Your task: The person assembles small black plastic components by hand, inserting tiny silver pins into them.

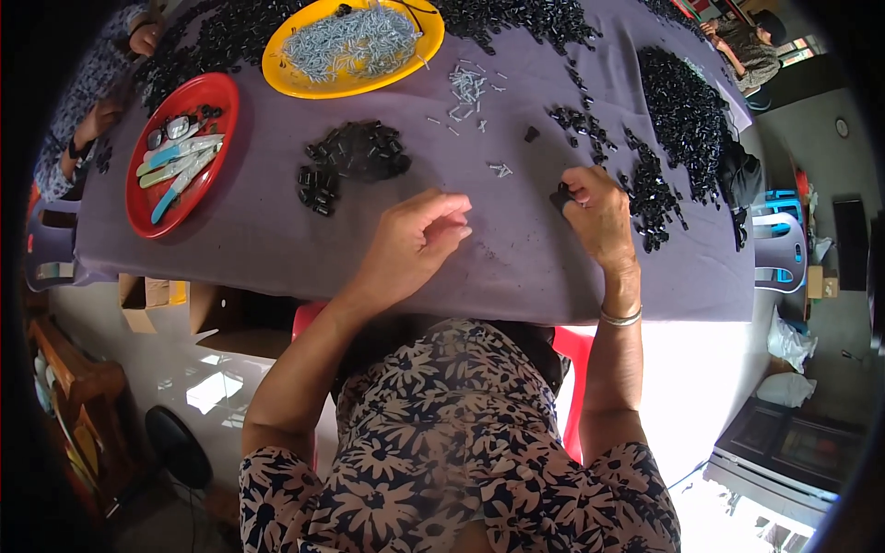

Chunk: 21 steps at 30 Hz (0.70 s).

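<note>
While the left hand [417, 241] hovers just above the purple-covered table [277, 249] with its fingers curled and fingertips drawn together, whether it pinches anything cannot be told. The right hand [597, 212] pinches a small black part [561, 195] between thumb and fingers, low over the cloth, just beside a scatter of black parts [650, 189]. Between the hands lie a few small screws [500, 170]. Farther off sit a heap of black pieces [355, 157], loose screws [467, 88], a yellow plate [286, 69] of screws and a red plate [217, 97] bearing glasses and tools. Another person's sleeve [83, 88] shows at the far left.
</note>
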Motion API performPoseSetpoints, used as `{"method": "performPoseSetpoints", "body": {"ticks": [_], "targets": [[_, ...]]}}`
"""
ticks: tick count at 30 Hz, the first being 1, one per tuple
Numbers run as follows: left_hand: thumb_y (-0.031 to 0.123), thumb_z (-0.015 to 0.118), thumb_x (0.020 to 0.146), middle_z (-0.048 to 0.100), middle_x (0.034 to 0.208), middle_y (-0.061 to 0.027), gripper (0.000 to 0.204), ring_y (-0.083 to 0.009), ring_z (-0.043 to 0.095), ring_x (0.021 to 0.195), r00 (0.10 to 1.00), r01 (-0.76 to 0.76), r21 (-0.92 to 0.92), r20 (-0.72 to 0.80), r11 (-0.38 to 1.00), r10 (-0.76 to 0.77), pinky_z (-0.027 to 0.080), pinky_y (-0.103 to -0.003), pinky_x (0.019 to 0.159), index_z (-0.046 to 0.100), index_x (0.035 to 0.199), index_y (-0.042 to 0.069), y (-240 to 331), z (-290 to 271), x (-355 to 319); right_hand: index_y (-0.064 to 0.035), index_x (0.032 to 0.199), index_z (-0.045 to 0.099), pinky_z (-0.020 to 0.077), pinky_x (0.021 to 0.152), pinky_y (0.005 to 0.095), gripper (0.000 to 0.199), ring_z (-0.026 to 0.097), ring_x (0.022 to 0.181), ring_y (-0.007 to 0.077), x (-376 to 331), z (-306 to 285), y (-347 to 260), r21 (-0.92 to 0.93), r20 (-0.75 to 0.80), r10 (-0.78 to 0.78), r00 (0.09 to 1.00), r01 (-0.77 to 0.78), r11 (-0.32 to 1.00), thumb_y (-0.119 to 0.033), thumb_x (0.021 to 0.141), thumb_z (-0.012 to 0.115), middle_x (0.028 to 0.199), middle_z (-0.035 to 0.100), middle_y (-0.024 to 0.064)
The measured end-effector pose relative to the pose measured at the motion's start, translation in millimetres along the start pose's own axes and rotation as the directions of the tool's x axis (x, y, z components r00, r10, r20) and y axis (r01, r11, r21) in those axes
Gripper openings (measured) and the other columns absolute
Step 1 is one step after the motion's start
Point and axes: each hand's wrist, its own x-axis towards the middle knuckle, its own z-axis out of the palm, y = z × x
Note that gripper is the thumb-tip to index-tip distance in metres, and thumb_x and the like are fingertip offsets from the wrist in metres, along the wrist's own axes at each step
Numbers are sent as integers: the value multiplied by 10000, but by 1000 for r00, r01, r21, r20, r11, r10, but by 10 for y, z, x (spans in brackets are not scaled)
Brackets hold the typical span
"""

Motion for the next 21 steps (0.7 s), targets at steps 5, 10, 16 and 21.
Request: {"method": "performPoseSetpoints", "body": {"ticks": [5, 10, 16, 21], "targets": [[-8, 691, 850, 638, 881, -53, 240, -91, 602, 741, 1000, 23, 44, -8, 999, -22, 499, -231, 679, 642, 1084, 0, 7, -16, -3, -12, 1016, 662, 506, 654, 313, 314, 630, 698, 227, 303, -86, -85, 9, -28, -116, 993, 116, 993, 63, 720, 588, 901, 662, 123], [-21, 689, 845, 628, 859, -47, 233, -85, 596, 721, 1000, -16, 43, -24, 999, 17, 491, -227, 661, 643, 1072, 3, -21, 10, -1, -24, 1066, 644, 506, 719, 384, 399, 629, 848, 321, 674, 76, -21, -63, 94, -449, 889, 455, 888, 105, 695, 572, 945, 634, 115], [24, 681, 843, 635, 865, -81, 229, -147, 592, 662, 1000, 9, 38, 14, 999, -9, 490, -270, 615, 631, 1065, 10, -33, -7, -14, -61, 989, 610, 471, 862, 400, 322, 590, 937, 293, 855, 148, 10, -319, 365, -578, 730, 681, 659, -7, 684, 696, 936, 570, 103], [-34, 704, 825, 624, 865, -48, 268, -85, 577, 711, 1000, -7, 10, -4, 1000, 7, 482, -230, 641, 645, 1082, 14, -36, -16, -15, -27, 932, 621, 500, 732, 357, 254, 611, 784, 260, 828, 96, -149, -255, 337, -492, 803, 580, 773, -13, 690, 697, 878, 610, 86]]}}
